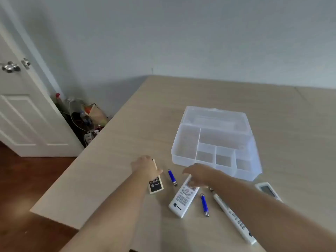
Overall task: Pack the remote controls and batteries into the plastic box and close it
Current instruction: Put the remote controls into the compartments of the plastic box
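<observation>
Left hand (148,167): I see it laid over the far end of the small remote (155,186), fingers curled down around it; whether they have truly closed on it I cannot tell
Right hand (199,174): fingers spread loose, palm down, over the top end of the keypad remote (183,199); not closed on anything I can see, contact unclear
Small remote: cream body, dark label at its near end, flat on the table (127,133)
Keypad remote: white, angled, logo at its near end, between the two batteries
Far battery (172,177): blue, lying between the small remote and the keypad remote, apart from both
Near battery (204,204): blue, just right of the keypad remote
Long remote (234,220): white, slim, running diagonally under my right forearm
Fourth remote (267,190): white with a grey screen, right of the forearm, near the box corner
Box (216,142): clear plastic, open, lid tipped back on the far side; divided compartments show only the table through them
Beyond: white door (27,106) at left, clutter (85,117) in the corner behind it
</observation>
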### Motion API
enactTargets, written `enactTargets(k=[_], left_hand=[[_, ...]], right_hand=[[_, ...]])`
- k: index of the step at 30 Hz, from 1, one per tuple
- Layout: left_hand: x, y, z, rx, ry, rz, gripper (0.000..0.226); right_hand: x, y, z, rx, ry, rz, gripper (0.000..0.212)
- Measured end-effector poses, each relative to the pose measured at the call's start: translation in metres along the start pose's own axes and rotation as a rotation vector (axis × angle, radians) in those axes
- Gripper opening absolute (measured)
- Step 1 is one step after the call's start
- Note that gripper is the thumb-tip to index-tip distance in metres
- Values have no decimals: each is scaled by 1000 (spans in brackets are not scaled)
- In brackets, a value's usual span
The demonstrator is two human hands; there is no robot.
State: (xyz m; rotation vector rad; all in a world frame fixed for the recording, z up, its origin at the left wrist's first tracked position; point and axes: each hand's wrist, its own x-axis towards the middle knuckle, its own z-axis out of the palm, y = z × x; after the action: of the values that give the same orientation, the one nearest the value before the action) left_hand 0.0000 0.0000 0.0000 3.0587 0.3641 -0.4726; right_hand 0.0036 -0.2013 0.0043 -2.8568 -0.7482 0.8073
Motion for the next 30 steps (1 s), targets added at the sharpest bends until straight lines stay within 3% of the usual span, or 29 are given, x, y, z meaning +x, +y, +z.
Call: enactTargets(k=[3, 10, 14, 19, 22, 26, 30], left_hand=[[0, -2, 23, -59, -98, -84, 75], [11, 3, 55, -389, -91, -319, 80], [16, 5, 61, -476, -99, -388, 73], [19, -3, 50, -423, -183, -376, 59], [21, -7, 37, -521, -230, -352, 47], [29, 0, 1, -677, -88, -318, 50], [41, 33, -50, -683, 71, -155, 56]], right_hand=[[11, -1, 18, -128, -52, -2, 61], [40, 13, 40, -391, -20, -103, 61], [47, 14, 36, -401, -37, -123, 66], [44, 12, 13, -199, -180, -6, 52], [38, 14, -17, -16, -231, 1, 42], [27, 30, -72, 187, -200, -26, 24], [7, 70, -117, 678, -33, 24, 13]])
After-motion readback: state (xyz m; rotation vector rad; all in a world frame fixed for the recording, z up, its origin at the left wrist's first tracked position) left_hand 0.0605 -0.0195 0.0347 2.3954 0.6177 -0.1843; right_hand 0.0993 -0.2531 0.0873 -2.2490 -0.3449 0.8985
